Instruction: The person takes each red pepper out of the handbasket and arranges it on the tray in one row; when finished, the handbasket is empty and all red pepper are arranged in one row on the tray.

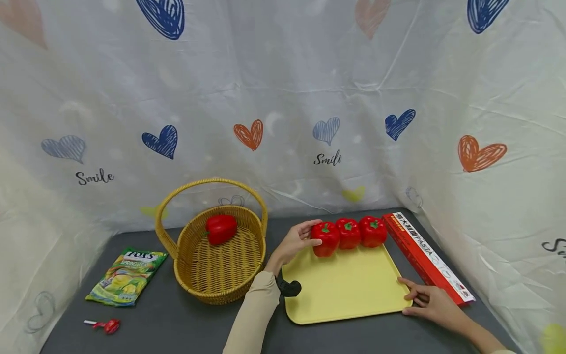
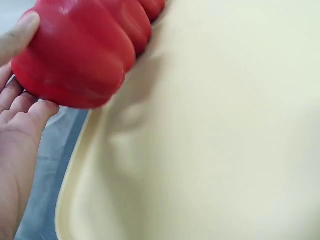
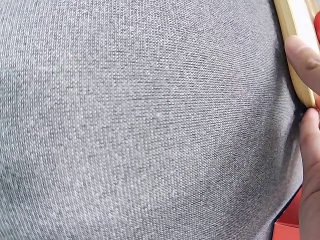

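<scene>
Three red bell peppers stand in a row along the far edge of a yellow tray point(image 1: 345, 290), green stems up. My left hand point(image 1: 292, 244) grips the leftmost bell pepper point(image 1: 326, 241), thumb on its near side and fingers around its left. Beside it sit the middle bell pepper point(image 1: 349, 235) and the right-hand bell pepper point(image 1: 373, 232). In the left wrist view the gripped bell pepper point(image 2: 75, 55) is at the tray's rim, touching or very close to its neighbour. My right hand point(image 1: 435, 306) holds the tray's near right corner, its thumb point(image 3: 300, 52) against the rim.
Left of the tray stands a wicker basket point(image 1: 183, 265) with a tall handle and another red bell pepper point(image 1: 221, 229) inside. Further left lie a FOX'S candy bag point(image 1: 128, 278) and a red lollipop point(image 1: 111, 326). A red pasta box point(image 1: 426, 258) lies along the tray's right side.
</scene>
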`<state>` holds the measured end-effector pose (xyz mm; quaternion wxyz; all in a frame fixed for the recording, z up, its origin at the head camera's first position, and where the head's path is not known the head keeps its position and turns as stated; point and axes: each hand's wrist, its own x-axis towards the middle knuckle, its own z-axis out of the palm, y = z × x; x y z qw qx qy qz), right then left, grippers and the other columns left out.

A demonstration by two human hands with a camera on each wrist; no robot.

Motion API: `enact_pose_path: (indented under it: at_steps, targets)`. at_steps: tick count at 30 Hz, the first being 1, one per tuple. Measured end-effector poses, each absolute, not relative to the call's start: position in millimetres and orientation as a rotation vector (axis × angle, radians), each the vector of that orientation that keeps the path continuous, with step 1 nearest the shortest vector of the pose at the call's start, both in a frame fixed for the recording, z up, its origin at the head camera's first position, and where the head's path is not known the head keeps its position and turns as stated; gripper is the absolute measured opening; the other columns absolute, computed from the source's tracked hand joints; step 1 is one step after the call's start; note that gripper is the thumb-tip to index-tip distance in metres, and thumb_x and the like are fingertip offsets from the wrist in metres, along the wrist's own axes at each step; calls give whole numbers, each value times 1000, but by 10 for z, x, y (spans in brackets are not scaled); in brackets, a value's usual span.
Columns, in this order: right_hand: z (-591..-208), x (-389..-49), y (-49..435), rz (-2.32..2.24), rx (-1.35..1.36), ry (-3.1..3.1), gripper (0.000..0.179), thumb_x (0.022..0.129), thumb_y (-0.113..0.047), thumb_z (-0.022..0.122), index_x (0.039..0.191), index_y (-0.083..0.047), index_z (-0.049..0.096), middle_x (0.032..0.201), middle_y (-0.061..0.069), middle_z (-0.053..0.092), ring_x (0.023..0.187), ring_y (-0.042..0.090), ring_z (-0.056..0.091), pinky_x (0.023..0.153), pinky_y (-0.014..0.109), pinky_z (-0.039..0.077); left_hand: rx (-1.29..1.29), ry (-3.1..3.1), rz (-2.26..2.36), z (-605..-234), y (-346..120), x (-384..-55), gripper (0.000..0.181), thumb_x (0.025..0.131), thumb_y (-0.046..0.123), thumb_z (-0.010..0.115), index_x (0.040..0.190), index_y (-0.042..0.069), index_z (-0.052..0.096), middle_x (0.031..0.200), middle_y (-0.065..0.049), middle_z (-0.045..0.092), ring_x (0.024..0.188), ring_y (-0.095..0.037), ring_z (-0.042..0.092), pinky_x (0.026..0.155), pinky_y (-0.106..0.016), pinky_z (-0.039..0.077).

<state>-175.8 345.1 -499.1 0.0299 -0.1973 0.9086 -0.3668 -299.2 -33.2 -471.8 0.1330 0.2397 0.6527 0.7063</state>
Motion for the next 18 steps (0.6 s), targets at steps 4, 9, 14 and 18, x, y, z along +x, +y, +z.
enact_pose_path:
  at_steps: [4,9,14,18]
  targets:
    - [-4978,-1748,3464,-1138,-621,2805,26,73,-27,83,82,-10,65,107,28,66,80,-4,61,62,15,51,622,1950,2051,-4779,-303,-3021,61,89,-8,62,145,3,40,146,-15,42,132,-26,44,103,-32,41]
    - [-4961,-1746,3458,-1152,-594,2783,26,74,-26,83,83,-10,65,117,32,60,86,-4,62,64,15,52,677,1985,1984,-4760,-351,-3054,62,89,-10,59,146,-1,36,147,-18,40,132,-31,43,102,-34,43]
    - [-4966,-1756,3456,-1153,-593,2785,27,73,-27,84,83,-10,65,113,30,63,86,-5,61,65,14,52,751,2064,1847,-4677,-371,-3100,64,89,-11,58,147,-4,31,152,-17,31,139,-28,32,107,-37,36]
    - [-4981,-1750,3448,-1132,-589,2800,27,72,-27,84,82,-10,66,99,19,70,83,-5,61,65,13,51,746,2096,1754,-4616,-366,-3122,64,90,-10,58,148,-3,30,154,-16,27,142,-25,24,112,-39,28]
